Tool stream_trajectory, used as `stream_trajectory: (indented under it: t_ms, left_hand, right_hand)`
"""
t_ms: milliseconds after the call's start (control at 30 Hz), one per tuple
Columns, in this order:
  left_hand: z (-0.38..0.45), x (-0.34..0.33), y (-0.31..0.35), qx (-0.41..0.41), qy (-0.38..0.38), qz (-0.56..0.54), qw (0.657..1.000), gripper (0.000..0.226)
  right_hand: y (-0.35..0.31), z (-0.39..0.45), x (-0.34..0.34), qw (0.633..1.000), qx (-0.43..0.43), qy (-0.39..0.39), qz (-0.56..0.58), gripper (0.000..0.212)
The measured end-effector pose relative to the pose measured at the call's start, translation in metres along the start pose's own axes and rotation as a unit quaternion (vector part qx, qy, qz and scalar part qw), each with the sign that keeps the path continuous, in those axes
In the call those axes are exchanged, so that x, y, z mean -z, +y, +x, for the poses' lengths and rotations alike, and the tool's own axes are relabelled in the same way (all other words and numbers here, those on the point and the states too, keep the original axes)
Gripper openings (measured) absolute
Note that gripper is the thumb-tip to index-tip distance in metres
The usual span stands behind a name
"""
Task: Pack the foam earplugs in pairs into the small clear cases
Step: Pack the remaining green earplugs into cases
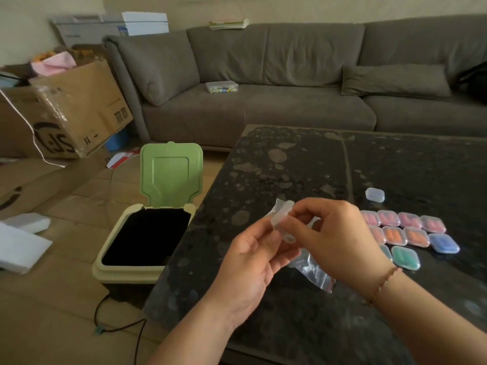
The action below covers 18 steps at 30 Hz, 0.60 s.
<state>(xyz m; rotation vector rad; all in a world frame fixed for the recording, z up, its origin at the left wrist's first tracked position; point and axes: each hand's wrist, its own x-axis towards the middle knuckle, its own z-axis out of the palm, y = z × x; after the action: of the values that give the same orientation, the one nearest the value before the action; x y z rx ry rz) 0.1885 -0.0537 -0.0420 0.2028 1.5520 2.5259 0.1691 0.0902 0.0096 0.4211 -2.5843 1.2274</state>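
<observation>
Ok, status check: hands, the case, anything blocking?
Left hand and right hand both on one clear case, above the table. Filled cases in rows at right. Plastic bag under hands. Nothing blocking.

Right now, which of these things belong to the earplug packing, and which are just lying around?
Job:
clear case held in both hands
filled cases
empty case
plastic bag

Lying about:
open bin
cardboard box
sofa
books

cardboard box (pixel 79 111) | upside-down black print | reads "SF"
</observation>
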Motion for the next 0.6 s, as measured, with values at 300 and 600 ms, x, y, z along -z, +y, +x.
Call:
stream_trajectory:
  t_ms: [300, 600]
  left_hand:
    - [0.002, 0.005, -0.001, -0.007, 0.003, -0.007, 1.000, 0.036]
    - [0.009, 0.016, 0.002, -0.011, 0.046, -0.056, 0.997, 0.039]
  right_hand:
    - [-0.001, 0.000, 0.004, 0.997, -0.023, -0.024, -0.076, 0.024]
    - [0.006, 0.008, 0.043, 0.993, -0.051, 0.012, -0.108, 0.015]
